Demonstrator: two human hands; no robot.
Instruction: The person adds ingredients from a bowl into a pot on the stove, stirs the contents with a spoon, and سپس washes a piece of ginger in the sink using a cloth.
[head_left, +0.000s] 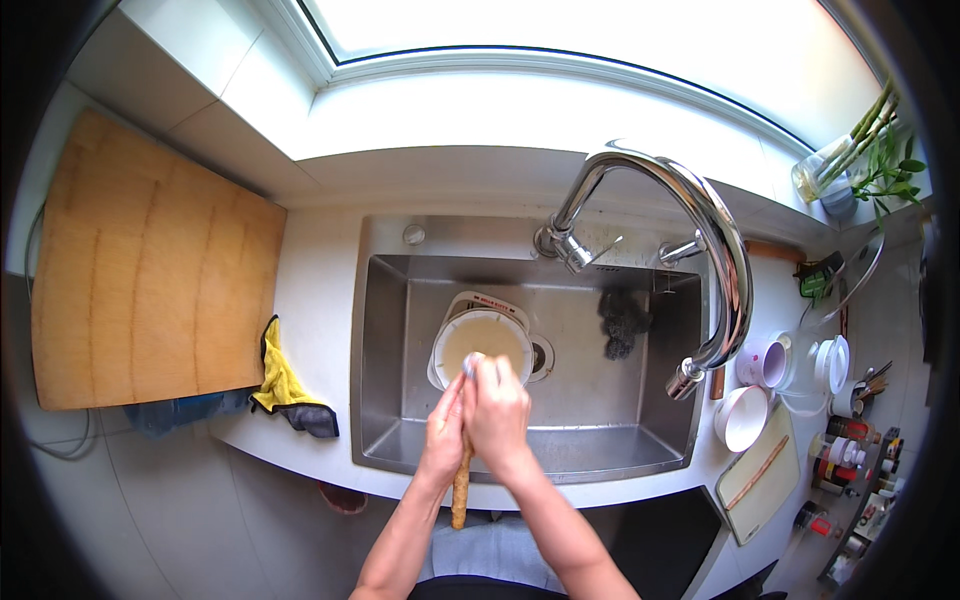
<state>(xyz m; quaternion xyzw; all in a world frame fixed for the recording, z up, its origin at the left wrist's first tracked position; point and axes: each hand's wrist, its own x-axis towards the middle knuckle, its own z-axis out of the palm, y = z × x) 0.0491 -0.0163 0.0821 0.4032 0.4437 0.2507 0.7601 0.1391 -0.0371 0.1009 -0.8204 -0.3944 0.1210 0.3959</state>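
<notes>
My left hand is closed around a long brown root vegetable, whose lower end sticks out towards me below my wrists. My right hand is closed at the root's upper part, beside the left one, around a small tool whose greyish end shows above the fingers. Its kind is hidden by the fingers. Both hands are over the near edge of a white round bowl of cloudy liquid, which stands on a white tray in the steel sink.
A chrome faucet arches over the sink's right side. Dark scouring mesh lies in the basin. A wooden board and a yellow-grey cloth are at left. At right are a white bowl and a cutting board bearing another root.
</notes>
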